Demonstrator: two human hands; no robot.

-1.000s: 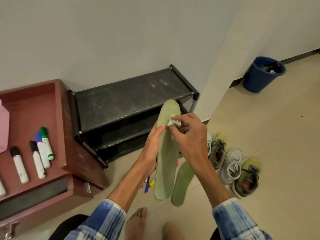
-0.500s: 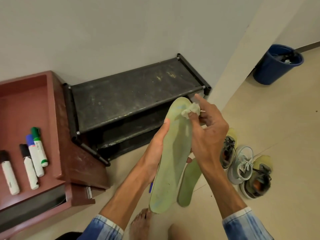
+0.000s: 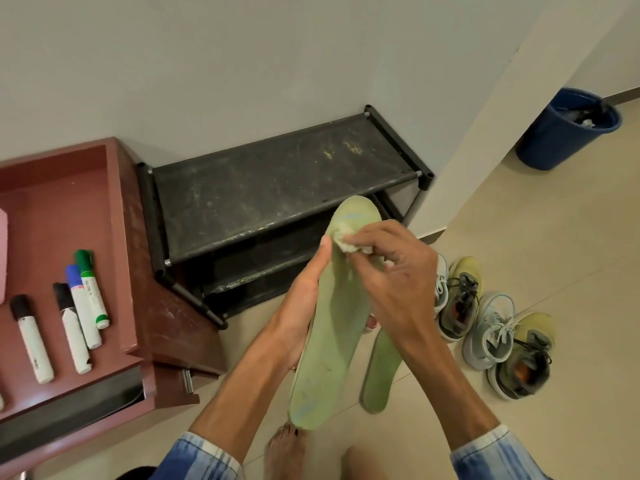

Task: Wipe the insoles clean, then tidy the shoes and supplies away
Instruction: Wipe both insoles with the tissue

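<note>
My left hand (image 3: 298, 306) holds a long pale green insole (image 3: 332, 334) from behind, thumb along its left edge. My right hand (image 3: 391, 275) pinches a small white wad of tissue (image 3: 346, 242) and presses it against the insole near its upper end. A second green insole (image 3: 381, 372) lies on the floor just behind the held one. Several sneakers (image 3: 491, 327), grey and yellow-green, stand in a row on the floor to the right.
A black two-tier shoe rack (image 3: 277, 188) stands against the wall ahead. At the left is a reddish-brown desk (image 3: 145, 306) with several markers (image 3: 83, 306) in its tray. A blue bin (image 3: 568, 129) sits at the far right. My bare feet (image 3: 287, 455) are below.
My right hand moved the tissue from the insole's top right edge down and left onto its surface. The view shifted slightly.
</note>
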